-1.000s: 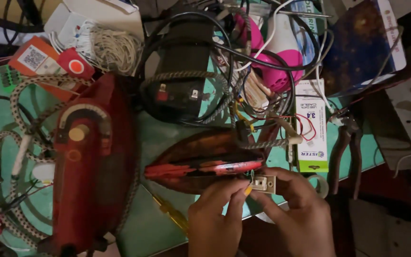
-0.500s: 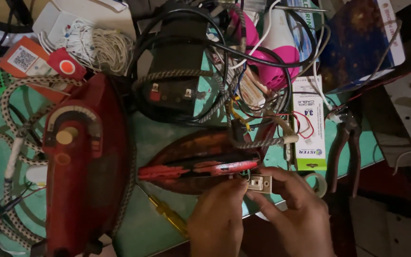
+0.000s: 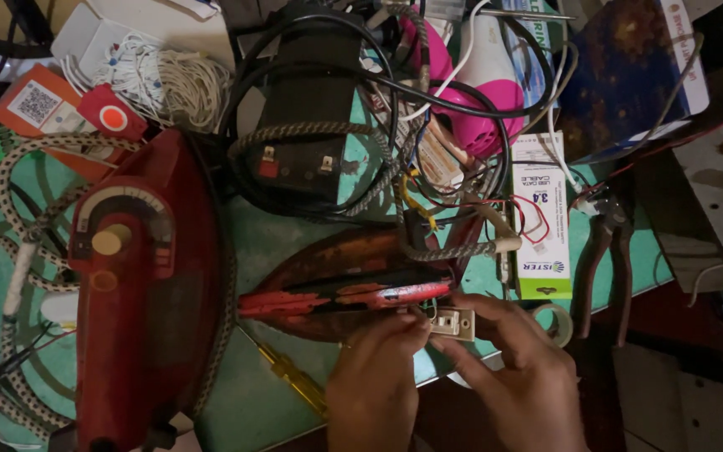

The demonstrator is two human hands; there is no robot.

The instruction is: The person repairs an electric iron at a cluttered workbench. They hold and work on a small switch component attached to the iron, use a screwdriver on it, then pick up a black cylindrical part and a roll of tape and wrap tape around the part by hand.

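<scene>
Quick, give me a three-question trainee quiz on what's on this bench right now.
1. True or false: both hands touch the small beige terminal block.
2. Which lies right of the white cable box? A) red iron cover B) pliers C) yellow screwdriver
3. Fill in: the yellow screwdriver lies between the red iron cover and the ____ hand.

Key:
1. True: left hand and right hand pinch it beside the iron soleplate.
2. B, the pliers.
3. left
</scene>
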